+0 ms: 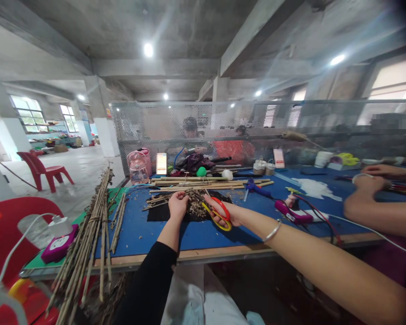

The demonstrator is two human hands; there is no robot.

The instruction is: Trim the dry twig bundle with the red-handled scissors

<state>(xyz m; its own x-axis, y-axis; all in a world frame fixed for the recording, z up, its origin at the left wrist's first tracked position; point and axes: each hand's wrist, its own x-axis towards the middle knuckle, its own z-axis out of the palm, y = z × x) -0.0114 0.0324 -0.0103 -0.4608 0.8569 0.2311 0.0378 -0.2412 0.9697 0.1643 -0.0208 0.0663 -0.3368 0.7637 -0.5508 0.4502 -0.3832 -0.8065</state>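
My right hand (227, 213) is closed round a pair of scissors (226, 210) with red and yellow handles, the blades pointing left toward my other hand. Fingers pinched together, my left hand (178, 205) is at the left side of a heap of dry brown plant clippings (196, 207). What it pinches is too small to make out. The heap lies on a black cloth (162, 214) on the blue table (138, 239). Thin dry stalks (155, 201) lie just left of my left hand, and longer pale sticks (216, 184) lie behind both hands.
A bundle of long dry stalks (94, 225) hangs over the table's left edge, beside a purple power strip (59, 243). At the right are a blue glue gun (257, 188), another purple power strip (292, 212) and a co-worker's hands (372, 178). Behind stands a perforated metal screen (149, 122).
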